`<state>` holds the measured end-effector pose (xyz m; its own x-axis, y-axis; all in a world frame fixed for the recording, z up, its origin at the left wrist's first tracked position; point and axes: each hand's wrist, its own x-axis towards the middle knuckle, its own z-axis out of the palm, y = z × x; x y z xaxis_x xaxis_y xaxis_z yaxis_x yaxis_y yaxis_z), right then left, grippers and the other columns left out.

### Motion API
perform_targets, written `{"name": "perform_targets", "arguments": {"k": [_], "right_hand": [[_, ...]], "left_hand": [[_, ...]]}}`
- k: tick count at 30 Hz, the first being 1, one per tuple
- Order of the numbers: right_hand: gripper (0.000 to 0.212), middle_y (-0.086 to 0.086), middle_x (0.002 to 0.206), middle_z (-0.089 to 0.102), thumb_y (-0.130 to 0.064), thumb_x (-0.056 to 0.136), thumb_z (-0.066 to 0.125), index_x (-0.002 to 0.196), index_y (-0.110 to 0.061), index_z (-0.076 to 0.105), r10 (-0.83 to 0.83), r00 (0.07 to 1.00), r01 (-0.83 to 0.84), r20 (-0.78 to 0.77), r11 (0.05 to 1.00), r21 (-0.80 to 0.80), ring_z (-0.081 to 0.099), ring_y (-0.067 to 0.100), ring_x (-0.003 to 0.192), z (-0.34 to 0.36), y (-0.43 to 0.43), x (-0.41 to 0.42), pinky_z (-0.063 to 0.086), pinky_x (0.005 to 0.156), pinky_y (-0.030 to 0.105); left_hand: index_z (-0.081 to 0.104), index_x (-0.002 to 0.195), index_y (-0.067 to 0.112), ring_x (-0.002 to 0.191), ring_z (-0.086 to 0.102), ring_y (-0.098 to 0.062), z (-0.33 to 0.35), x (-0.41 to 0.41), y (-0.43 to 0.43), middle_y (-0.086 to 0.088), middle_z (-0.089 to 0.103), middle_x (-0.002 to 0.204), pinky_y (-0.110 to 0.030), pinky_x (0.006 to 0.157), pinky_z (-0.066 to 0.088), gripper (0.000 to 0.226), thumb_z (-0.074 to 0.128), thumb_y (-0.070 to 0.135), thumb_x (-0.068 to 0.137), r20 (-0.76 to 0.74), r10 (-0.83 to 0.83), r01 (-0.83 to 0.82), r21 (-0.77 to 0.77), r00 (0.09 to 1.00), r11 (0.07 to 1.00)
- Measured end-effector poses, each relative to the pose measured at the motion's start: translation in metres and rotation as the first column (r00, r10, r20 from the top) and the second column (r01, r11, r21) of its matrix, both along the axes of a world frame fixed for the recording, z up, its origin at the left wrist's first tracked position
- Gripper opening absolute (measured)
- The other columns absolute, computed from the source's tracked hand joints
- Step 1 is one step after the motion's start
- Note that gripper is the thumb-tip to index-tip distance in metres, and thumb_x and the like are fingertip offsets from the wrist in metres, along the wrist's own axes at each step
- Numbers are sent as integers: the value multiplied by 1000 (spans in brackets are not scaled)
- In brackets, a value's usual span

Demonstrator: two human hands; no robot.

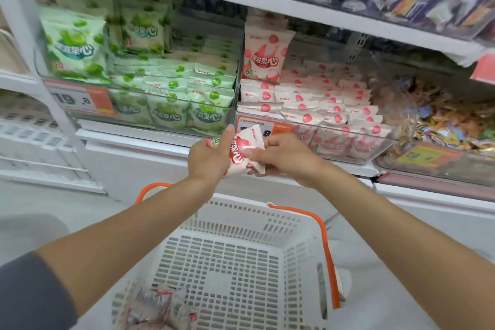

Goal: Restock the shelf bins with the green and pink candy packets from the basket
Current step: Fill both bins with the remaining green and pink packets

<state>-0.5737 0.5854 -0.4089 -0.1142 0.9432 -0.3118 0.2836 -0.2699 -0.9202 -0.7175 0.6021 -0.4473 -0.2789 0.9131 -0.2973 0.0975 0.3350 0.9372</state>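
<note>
1 pink candy packet (242, 151) is held in mid-air, just in front of the pink bin (375, 154) and above the basket (241, 262). Left hand (206, 159) grips its left end, thumb up along the edge. Right hand (285, 157) pinches the right end, fingers (272, 140) curled. Green bin (134, 122) sits beside the pink bin, both well stocked. A few loose packets (163, 305) lie in the basket's near-left corner.

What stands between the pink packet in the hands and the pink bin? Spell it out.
Only the clear front wall of the pink bin: the pink packet, gripped by the left hand and right hand, sits low in front of it. Above the rim the opening looks free, though packets already lie piled inside.
</note>
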Motion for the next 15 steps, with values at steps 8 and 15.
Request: {"name": "perform_targets", "arguments": {"k": [8,15], "right_hand": [[30,10,78,72,-18,79,79,97,3,67,-147,988,149,-41,987,57,70,13,67,50,13,22,57,59,21],[20,12,97,74,-4,84,70,103,0,68,-235,891,243,-389,970,-30,71,22,86,48,21,2,60,75,30]], "left_hand": [[68,82,7,73,71,-18,24,3,10,-7,74,81,-30,67,60,37,70,44,85,398,-94,46,129,912,991],[67,91,4,81,73,-19,36,-1,21,-10,74,90,-29,64,59,33,67,37,89,502,-76,-39,214,861,976]]}}
